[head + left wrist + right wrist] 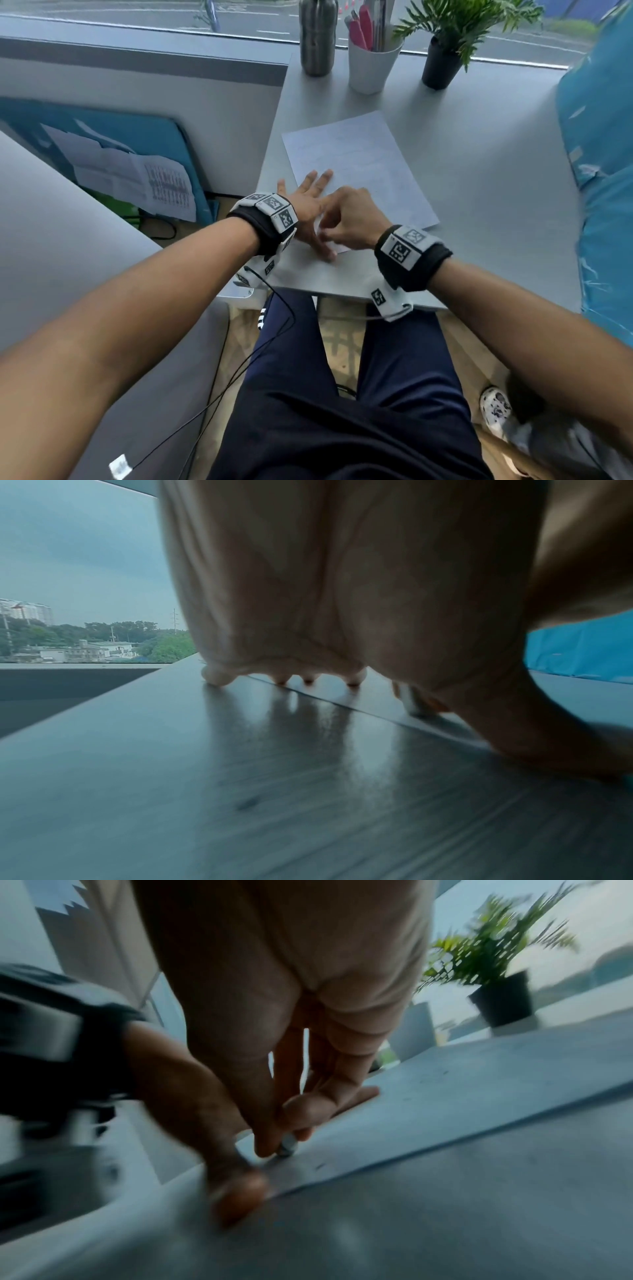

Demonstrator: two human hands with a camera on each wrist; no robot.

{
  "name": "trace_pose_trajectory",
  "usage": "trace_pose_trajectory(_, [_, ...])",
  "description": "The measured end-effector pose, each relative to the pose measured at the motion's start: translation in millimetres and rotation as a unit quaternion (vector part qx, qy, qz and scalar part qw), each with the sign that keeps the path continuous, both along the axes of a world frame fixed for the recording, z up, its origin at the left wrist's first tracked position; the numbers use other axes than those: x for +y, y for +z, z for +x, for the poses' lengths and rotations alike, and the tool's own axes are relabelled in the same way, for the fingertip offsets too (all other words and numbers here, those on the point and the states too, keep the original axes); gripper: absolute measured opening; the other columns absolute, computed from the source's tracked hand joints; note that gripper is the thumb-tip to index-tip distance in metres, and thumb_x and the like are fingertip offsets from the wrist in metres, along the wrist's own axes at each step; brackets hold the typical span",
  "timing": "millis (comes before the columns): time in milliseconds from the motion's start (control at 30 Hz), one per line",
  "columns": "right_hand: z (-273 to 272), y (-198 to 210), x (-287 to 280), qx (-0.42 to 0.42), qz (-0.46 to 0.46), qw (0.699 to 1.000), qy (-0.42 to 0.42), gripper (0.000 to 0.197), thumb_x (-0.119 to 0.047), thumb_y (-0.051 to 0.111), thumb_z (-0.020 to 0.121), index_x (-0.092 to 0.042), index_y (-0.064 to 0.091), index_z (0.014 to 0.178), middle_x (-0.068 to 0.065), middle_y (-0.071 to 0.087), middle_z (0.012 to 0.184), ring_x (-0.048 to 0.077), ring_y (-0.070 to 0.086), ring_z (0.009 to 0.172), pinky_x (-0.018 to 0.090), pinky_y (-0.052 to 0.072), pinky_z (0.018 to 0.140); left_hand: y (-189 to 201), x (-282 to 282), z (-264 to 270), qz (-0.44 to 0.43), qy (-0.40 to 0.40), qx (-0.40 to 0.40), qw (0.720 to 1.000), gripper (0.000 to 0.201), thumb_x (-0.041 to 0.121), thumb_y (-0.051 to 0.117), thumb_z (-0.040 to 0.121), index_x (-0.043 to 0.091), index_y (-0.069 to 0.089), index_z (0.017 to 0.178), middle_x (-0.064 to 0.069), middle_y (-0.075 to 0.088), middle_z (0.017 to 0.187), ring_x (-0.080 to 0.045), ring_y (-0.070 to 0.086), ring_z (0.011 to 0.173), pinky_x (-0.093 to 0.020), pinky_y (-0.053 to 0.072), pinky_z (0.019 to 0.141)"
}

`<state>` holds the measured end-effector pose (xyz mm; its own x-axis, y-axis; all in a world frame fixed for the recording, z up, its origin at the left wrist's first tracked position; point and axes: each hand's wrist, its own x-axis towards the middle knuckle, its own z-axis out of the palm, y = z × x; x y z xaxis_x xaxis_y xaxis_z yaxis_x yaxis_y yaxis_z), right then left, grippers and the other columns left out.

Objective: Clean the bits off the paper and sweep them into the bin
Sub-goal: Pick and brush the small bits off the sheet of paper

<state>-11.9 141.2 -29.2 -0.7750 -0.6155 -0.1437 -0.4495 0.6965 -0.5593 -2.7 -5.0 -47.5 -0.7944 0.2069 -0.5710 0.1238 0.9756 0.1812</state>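
A person seated at a grey desk (479, 171) works over a sheet of paper (359, 161) lying at its near-left part. The left hand (308, 202) lies flat, fingers spread, pressing the sheet's near-left edge; the left-wrist view shows its fingertips (219, 676) touching desk and paper. The right hand (352, 219), crossing over it, curls its fingers at the sheet's near corner. Only the right-wrist view shows a small pale object (289, 1146), possibly an eraser, pinched between thumb and fingers against the paper, though blur hides detail. At twelve o'clock beyond the sheet stand a steel bottle (317, 37), a white pen cup (371, 66) and a potted plant (445, 51).
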Motion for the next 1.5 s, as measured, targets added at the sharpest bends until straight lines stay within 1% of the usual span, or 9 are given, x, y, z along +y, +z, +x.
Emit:
trace_pose_trajectory(133, [-20, 1, 2, -0.009, -0.008, 0.998, -0.058, 0.010, -0.022, 0.080, 0.069, -0.013, 0.079, 0.072, 0.000, 0.074, 0.070, 0.011, 0.068, 0.066, 0.023, 0.052, 0.076, 1, 0, 0, 0.005, 0.002, 0.000, 1.000, 0.146, 0.081, 0.076, 0.040, 0.047, -0.018, 0.147, 0.008, -0.039, 0.153, -0.021, -0.034, 0.142, -0.072, -0.011, 0.107])
trace_pose_trajectory(233, [-8, -2, -4, 0.000, -0.008, 1.000, -0.027, 0.014, -0.018, 0.076, 0.066, -0.011, 0.070, 0.056, 0.002, 0.071, 0.062, 0.015, 0.065, 0.059, 0.030, 0.053, 0.070, 1, -1, -1, -0.003, 0.002, -0.005, 1.000, 0.146, 0.080, 0.075, 0.041, 0.044, -0.018, 0.148, 0.007, -0.041, 0.152, -0.022, -0.035, 0.141, -0.072, -0.012, 0.106])
trace_pose_trajectory(500, [-5, -12, -4, -0.007, -0.032, 0.998, -0.046, 0.010, -0.021, 0.080, 0.068, -0.012, 0.077, 0.066, 0.002, 0.074, 0.070, 0.009, 0.068, 0.069, 0.023, 0.052, 0.077, -1, 0, -1, -0.001, 0.003, -0.003, 1.000, 0.147, 0.080, 0.076, 0.042, 0.044, -0.019, 0.148, 0.007, -0.042, 0.151, -0.021, -0.036, 0.140, -0.073, -0.011, 0.106])
trace_pose_trajectory(600, [-12, -9, 1, -0.021, -0.047, 0.996, -0.079, 0.009, -0.021, 0.081, 0.070, -0.012, 0.079, 0.072, 0.001, 0.075, 0.070, -0.004, 0.059, 0.050, 0.015, 0.050, 0.066, -2, -1, -2, 0.007, 0.002, 0.004, 1.000, 0.149, 0.082, 0.074, 0.039, 0.046, -0.021, 0.147, 0.009, -0.040, 0.152, -0.020, -0.035, 0.141, -0.072, -0.012, 0.106])
trace_pose_trajectory(867, [-52, 7, 68, -0.031, -0.064, 0.972, -0.223, 0.020, -0.026, 0.085, 0.069, -0.010, 0.078, 0.078, 0.007, 0.073, 0.067, 0.009, 0.062, 0.054, 0.026, 0.057, 0.070, 0, -4, -1, 0.008, -0.003, 0.015, 1.000, 0.148, 0.083, 0.073, 0.039, 0.047, -0.022, 0.146, 0.010, -0.035, 0.154, -0.020, -0.032, 0.143, -0.071, -0.012, 0.106])
trace_pose_trajectory(1067, [-54, 2, 99, 0.002, 0.014, 0.979, -0.203, 0.011, -0.018, 0.078, 0.074, -0.010, 0.079, 0.082, 0.007, 0.074, 0.075, 0.014, 0.067, 0.070, 0.020, 0.052, 0.078, 6, 4, 5, -0.041, 0.007, 0.033, 0.999, 0.143, 0.085, 0.070, 0.045, 0.043, -0.018, 0.149, 0.005, -0.028, 0.158, -0.022, -0.021, 0.147, -0.066, -0.013, 0.109])
trace_pose_trajectory(1167, [-62, -2, 90, 0.031, 0.017, 0.979, -0.199, 0.007, -0.015, 0.078, 0.072, -0.013, 0.079, 0.078, 0.006, 0.075, 0.076, 0.019, 0.069, 0.078, 0.028, 0.056, 0.083, 12, 9, 11, -0.081, 0.014, 0.044, 0.996, 0.129, 0.087, 0.062, 0.053, 0.042, -0.007, 0.152, 0.001, -0.015, 0.162, -0.025, -0.006, 0.150, -0.068, -0.011, 0.110])
trace_pose_trajectory(1333, [-72, -3, 72, 0.064, 0.034, 0.983, -0.168, 0.006, -0.013, 0.079, 0.069, -0.014, 0.078, 0.074, 0.006, 0.074, 0.077, 0.022, 0.068, 0.079, 0.033, 0.058, 0.081, 26, 12, -1, -0.098, 0.007, 0.120, 0.988, 0.091, 0.074, 0.068, 0.066, 0.035, 0.041, 0.143, -0.002, 0.039, 0.145, -0.026, 0.036, 0.136, -0.063, 0.004, 0.113])
trace_pose_trajectory(1500, [-80, -2, 70, 0.062, 0.049, 0.984, -0.162, 0.004, -0.014, 0.078, 0.070, -0.016, 0.077, 0.073, 0.009, 0.074, 0.079, 0.023, 0.068, 0.080, 0.030, 0.057, 0.082, 13, 6, -13, 0.102, 0.005, 0.114, 0.988, 0.091, 0.045, 0.093, 0.051, 0.031, 0.051, 0.130, -0.002, 0.033, 0.148, -0.025, 0.035, 0.136, -0.041, 0.030, 0.113])
